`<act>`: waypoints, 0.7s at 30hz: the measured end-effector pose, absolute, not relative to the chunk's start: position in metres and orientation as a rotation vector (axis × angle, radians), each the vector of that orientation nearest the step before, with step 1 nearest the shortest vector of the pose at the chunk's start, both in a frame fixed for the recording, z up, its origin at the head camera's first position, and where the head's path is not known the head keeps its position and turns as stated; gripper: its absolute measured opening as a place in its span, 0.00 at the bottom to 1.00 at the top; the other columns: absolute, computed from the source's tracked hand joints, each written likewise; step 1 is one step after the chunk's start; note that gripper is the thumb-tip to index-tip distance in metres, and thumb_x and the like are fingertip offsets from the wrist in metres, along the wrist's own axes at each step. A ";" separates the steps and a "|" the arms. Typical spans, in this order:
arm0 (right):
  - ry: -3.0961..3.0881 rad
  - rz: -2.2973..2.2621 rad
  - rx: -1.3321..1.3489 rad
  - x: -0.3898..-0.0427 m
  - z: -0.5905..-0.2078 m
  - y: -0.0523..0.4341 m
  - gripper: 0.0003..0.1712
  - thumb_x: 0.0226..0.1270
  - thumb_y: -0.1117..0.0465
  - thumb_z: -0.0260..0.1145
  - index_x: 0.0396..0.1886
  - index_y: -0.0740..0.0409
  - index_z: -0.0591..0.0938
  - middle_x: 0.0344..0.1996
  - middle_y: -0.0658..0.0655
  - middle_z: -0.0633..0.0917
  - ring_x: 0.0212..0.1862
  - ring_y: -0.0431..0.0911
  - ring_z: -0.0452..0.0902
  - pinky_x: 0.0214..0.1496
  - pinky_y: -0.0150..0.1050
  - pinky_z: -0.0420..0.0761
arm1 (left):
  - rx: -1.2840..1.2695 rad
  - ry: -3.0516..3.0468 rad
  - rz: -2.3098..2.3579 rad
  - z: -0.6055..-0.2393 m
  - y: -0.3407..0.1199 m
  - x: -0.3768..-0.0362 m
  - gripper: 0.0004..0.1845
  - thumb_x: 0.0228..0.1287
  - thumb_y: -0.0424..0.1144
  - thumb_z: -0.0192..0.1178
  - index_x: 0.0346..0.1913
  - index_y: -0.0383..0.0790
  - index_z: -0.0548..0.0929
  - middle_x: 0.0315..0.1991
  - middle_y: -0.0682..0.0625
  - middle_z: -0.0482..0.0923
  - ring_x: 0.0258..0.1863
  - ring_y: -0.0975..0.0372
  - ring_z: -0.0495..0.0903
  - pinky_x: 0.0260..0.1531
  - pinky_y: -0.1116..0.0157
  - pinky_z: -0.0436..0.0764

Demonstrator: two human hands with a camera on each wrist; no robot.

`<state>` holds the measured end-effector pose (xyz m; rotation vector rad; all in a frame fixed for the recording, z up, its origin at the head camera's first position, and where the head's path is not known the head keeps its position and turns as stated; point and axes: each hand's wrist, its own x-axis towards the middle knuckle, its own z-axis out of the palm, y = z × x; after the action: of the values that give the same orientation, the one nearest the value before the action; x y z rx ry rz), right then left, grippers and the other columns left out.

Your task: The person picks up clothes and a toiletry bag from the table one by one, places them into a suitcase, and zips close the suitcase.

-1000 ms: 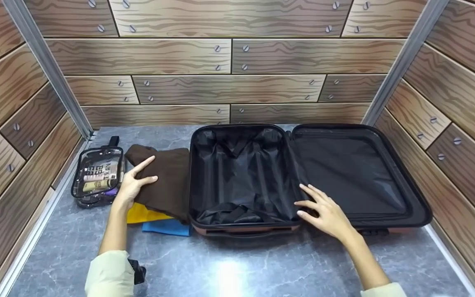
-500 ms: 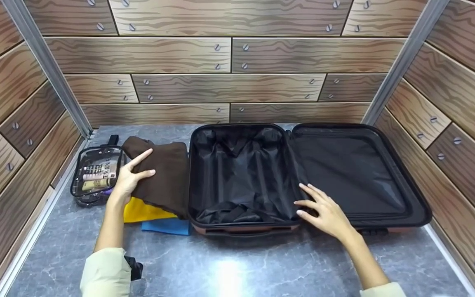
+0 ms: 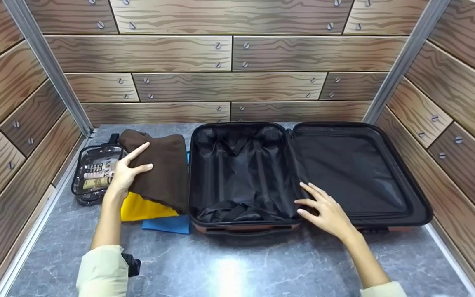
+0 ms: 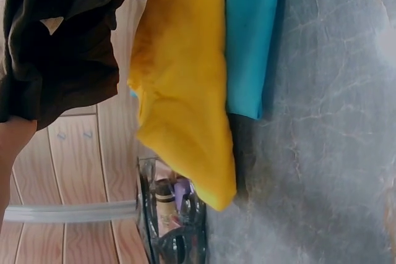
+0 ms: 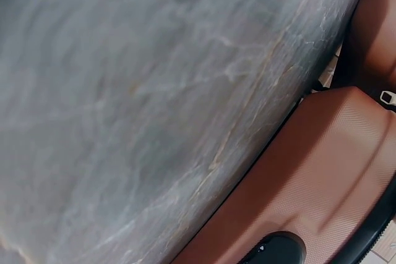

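Observation:
In the head view my left hand (image 3: 124, 175) holds the left side of a folded brown garment (image 3: 163, 165), thumb and index finger spread over its top. The left wrist view shows this brown cloth (image 4: 68, 60) lifted above a folded yellow cloth (image 4: 182, 72). Beneath the yellow one lies a folded blue cloth (image 3: 166, 224). My other left fingers are mostly hidden. The open suitcase's deep black half (image 3: 241, 173) is right beside the cloths. My right hand (image 3: 324, 212) is at the fold between the suitcase halves, its fingers loosely spread and holding nothing.
Left of the cloths is a clear toiletry pouch (image 3: 97, 173) with tubes inside. The suitcase's flat half (image 3: 349, 173) lies to the right. Wood-patterned walls (image 3: 233, 86) border the grey marbled table (image 3: 188, 264). The suitcase's pinkish-brown shell (image 5: 322, 165) shows in the right wrist view.
My left hand has moved the brown garment away from me and slightly left, so more of the yellow cloth shows. The right hand has stayed in place.

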<state>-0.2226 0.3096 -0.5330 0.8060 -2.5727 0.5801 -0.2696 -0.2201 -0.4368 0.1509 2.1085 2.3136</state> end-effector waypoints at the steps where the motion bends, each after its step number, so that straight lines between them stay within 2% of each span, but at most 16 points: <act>1: -2.573 0.581 0.807 -0.223 -0.533 0.310 0.16 0.59 0.47 0.64 0.43 0.47 0.85 0.64 0.51 0.67 0.65 0.56 0.57 0.56 0.58 0.64 | 0.150 2.106 2.318 -0.436 -0.220 -0.269 0.31 0.57 0.29 0.62 0.64 0.47 0.69 0.65 0.40 0.58 0.52 0.55 0.69 0.47 0.66 0.74; 11: -2.615 0.604 0.783 -0.221 -0.531 0.309 0.15 0.57 0.49 0.67 0.44 0.46 0.85 0.65 0.50 0.65 0.66 0.54 0.56 0.57 0.59 0.63 | 0.195 2.081 2.392 -0.438 -0.220 -0.277 0.31 0.56 0.27 0.62 0.63 0.48 0.71 0.62 0.42 0.62 0.51 0.55 0.70 0.47 0.66 0.73; 17: -2.605 0.593 0.786 -0.222 -0.532 0.309 0.15 0.56 0.51 0.68 0.44 0.47 0.85 0.65 0.50 0.65 0.66 0.54 0.56 0.56 0.59 0.63 | 0.189 2.098 2.407 -0.443 -0.222 -0.286 0.30 0.54 0.30 0.65 0.62 0.52 0.73 0.62 0.43 0.63 0.51 0.55 0.70 0.47 0.65 0.73; 21: -2.605 0.590 0.791 -0.223 -0.532 0.309 0.16 0.58 0.48 0.66 0.44 0.46 0.85 0.65 0.50 0.65 0.66 0.53 0.56 0.56 0.58 0.63 | 0.183 2.106 2.408 -0.438 -0.221 -0.286 0.30 0.53 0.32 0.66 0.60 0.54 0.75 0.62 0.43 0.63 0.52 0.54 0.70 0.47 0.66 0.74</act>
<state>-0.2226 0.3093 -0.5322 0.7913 -2.6049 0.5896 -0.2862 -0.2211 -0.4379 0.1826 2.1061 2.4080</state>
